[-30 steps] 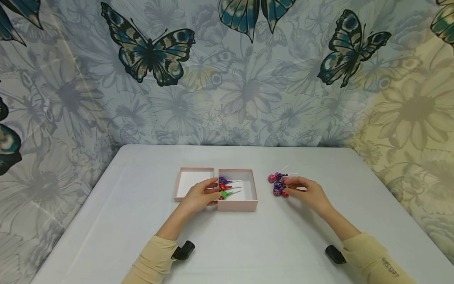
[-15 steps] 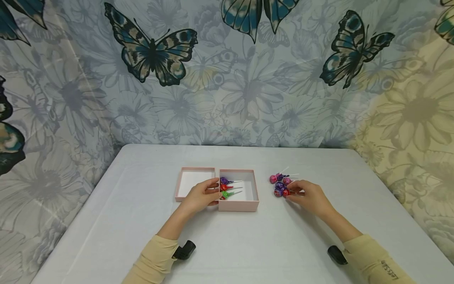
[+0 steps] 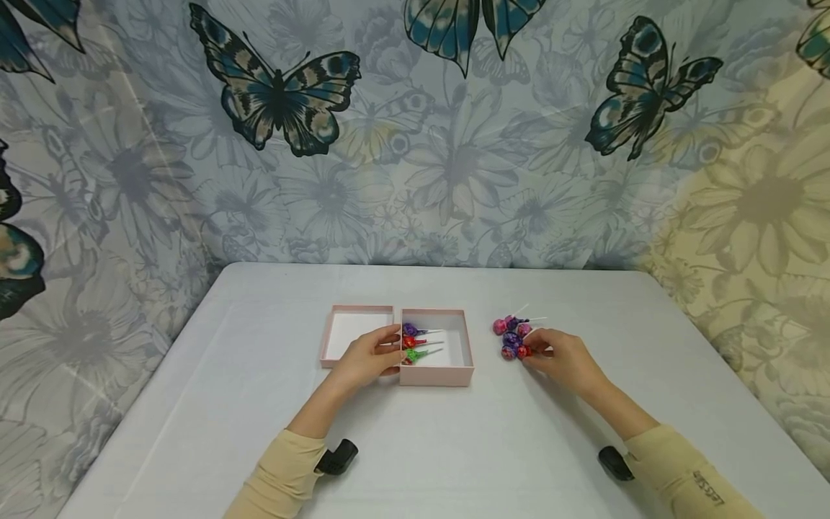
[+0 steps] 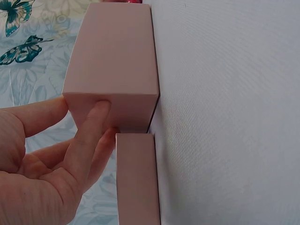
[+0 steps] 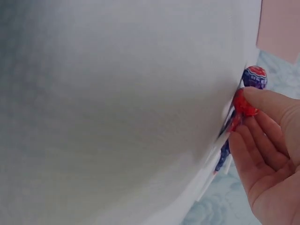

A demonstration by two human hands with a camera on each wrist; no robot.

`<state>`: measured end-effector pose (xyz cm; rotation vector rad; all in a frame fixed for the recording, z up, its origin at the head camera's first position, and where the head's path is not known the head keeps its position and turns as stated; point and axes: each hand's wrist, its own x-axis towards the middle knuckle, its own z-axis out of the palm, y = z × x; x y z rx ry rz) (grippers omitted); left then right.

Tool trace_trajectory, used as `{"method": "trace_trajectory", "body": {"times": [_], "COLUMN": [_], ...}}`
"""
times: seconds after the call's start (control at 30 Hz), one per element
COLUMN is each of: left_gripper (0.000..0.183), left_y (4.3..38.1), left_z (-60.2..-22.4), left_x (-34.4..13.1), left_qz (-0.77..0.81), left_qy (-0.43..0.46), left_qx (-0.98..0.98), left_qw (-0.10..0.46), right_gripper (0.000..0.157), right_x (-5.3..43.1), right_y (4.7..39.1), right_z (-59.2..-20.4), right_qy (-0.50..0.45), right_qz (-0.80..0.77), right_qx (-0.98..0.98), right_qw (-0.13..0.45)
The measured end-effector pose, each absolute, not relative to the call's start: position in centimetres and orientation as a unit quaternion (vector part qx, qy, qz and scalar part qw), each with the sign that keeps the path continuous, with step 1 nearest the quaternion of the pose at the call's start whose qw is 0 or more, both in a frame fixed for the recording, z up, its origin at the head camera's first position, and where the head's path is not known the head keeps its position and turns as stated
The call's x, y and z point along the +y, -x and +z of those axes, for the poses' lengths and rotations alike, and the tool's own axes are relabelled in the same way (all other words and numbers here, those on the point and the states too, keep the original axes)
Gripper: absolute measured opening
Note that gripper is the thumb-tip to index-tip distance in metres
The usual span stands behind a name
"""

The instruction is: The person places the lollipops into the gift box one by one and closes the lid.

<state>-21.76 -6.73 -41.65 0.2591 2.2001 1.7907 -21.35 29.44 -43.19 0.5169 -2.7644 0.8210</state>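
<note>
My left hand (image 3: 369, 353) rests its fingers against the left wall of a pink box (image 3: 436, 376). In the left wrist view, my left hand (image 4: 51, 164) touches that box (image 4: 110, 51) at its side and upper edge, the fingers fairly straight. Inside the box lie a purple lollipop (image 3: 411, 330), a red lollipop (image 3: 409, 342) and a green lollipop (image 3: 412, 355), sticks pointing right. My right hand (image 3: 567, 360) is at a pile of lollipops (image 3: 511, 339). Thumb and fingers of my right hand (image 5: 276, 140) pinch a red-wrapped lollipop (image 5: 244, 104).
The pink lid (image 3: 344, 335) with its white inside up lies left of the box, close beside it. In the right wrist view, a purple-and-red lollipop (image 5: 255, 77) sits beside the pinched one. A white cloth covers the table (image 3: 454, 454). Butterfly-patterned fabric (image 3: 441, 166) hangs behind.
The right fingers have drawn slightly down and right, to the red lollipop at the pile's near edge. The left hand stays at the box. The head view has shifted slightly.
</note>
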Motion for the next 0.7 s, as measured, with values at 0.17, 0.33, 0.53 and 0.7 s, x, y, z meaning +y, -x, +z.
{"method": "trace_trajectory", "body": {"times": [0.17,0.33,0.53,0.7], "left_gripper": [0.057,0.057,0.057,0.057], "left_y": [21.81,21.81,21.75,21.78], "left_z": [-41.70,-41.76,-41.73,-41.72], "left_x": [-6.72,-6.74,-6.75,-6.78], "left_qz": [0.622,0.618,0.615,0.617], "left_qy": [-0.089,-0.089,-0.087,-0.088], "left_qx": [0.764,0.767,0.770,0.769], "left_qw": [0.145,0.146,0.146,0.143], "right_gripper": [0.021,0.021,0.021,0.022], "right_x": [29.50,29.46,29.26,29.15], "right_y": [21.31,21.19,20.78,20.53], "right_z": [-43.10,-43.16,-42.84,-42.23], "right_qy": [-0.174,-0.171,-0.162,-0.155], "right_qz": [0.281,0.280,0.295,0.306], "right_qx": [-0.938,-0.939,-0.937,-0.934], "right_qw": [0.105,0.103,0.098,0.099]}}
